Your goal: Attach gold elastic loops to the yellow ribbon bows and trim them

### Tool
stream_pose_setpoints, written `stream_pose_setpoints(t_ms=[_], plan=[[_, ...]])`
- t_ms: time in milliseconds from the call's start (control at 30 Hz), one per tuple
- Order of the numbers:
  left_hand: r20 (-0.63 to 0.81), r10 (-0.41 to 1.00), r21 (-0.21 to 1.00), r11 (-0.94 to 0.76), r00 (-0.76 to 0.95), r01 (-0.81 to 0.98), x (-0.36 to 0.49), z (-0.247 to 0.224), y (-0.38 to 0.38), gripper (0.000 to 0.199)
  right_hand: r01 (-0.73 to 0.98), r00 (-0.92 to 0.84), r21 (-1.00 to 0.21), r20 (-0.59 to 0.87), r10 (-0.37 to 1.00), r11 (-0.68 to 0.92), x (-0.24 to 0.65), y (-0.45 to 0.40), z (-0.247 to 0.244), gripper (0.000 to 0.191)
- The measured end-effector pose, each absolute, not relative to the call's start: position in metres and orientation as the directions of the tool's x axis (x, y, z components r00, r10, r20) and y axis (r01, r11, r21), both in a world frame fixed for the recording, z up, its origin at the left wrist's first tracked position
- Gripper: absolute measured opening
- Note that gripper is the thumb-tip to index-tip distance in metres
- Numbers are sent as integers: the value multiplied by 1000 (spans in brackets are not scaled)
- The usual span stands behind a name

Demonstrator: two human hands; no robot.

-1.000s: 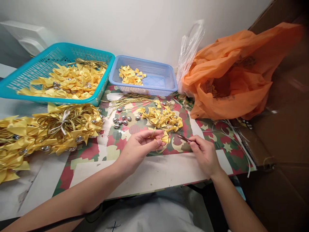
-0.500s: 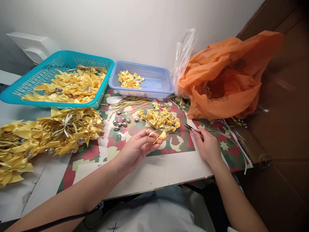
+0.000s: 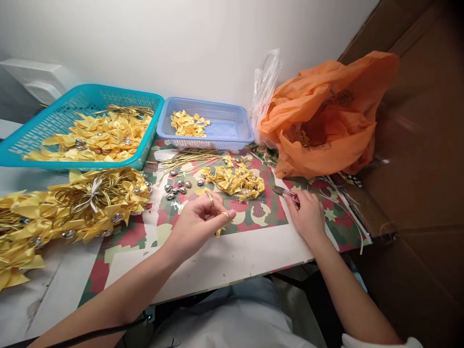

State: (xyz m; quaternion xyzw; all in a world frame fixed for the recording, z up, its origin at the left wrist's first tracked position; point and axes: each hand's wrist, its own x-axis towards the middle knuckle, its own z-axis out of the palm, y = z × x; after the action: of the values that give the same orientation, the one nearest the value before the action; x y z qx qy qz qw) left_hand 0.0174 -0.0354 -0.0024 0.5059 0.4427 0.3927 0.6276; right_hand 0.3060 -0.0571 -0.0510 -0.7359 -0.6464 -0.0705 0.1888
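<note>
Two baskets (image 3: 205, 141) of yellow ribbon bows (image 3: 188, 124)

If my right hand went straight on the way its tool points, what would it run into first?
Probably the pile of yellow bows, just left of the tool; how high the tool's tips sit above the table is unclear.

Two baskets show: one teal basket (image 3: 155, 124) and one blue basket (image 3: 232, 146). Two bags show, one orange bag (image 3: 322, 159) and one clear bag (image 3: 264, 92). Eight loose silver beads (image 3: 180, 183) lie left of one heap of yellow bows (image 3: 237, 181). There are two hands, left (image 3: 197, 222) and right (image 3: 307, 215), and one metal tool (image 3: 281, 191).
</note>
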Motion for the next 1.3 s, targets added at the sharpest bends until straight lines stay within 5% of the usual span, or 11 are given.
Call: stream_pose_setpoints(t_ms=[100,200,400,500,633,900,1300], plan=[[-271,878,958,288,395,17,11,1,-30,33,983,101,-180,408,907,-28,298,-55,-41,25],[-406,778,895,444,479,37,6,2,-25,34,928,-65,-306,428,902,212,279,-43,-27,23],[-454,607,680,709,653,-187,1,3,-19,28,869,-247,-377,231,941,321,245,3,-2,5],[-381,684,637,682,622,-360,3,2,-20,29,696,-250,-618,270,930,366,245,16,2,15],[-340,802,741,550,491,-385,8,-2,-25,52,405,-75,-840,364,928,363,246,12,-2,19],[-263,900,901,358,347,-246,23,-7,-34,53,130,11,-901,419,908,414,215,-6,-9,33],[-300,868,907,388,396,-164,30,-18,-39,48,71,-28,-957,280,960,281,193,-22,-22,28]])
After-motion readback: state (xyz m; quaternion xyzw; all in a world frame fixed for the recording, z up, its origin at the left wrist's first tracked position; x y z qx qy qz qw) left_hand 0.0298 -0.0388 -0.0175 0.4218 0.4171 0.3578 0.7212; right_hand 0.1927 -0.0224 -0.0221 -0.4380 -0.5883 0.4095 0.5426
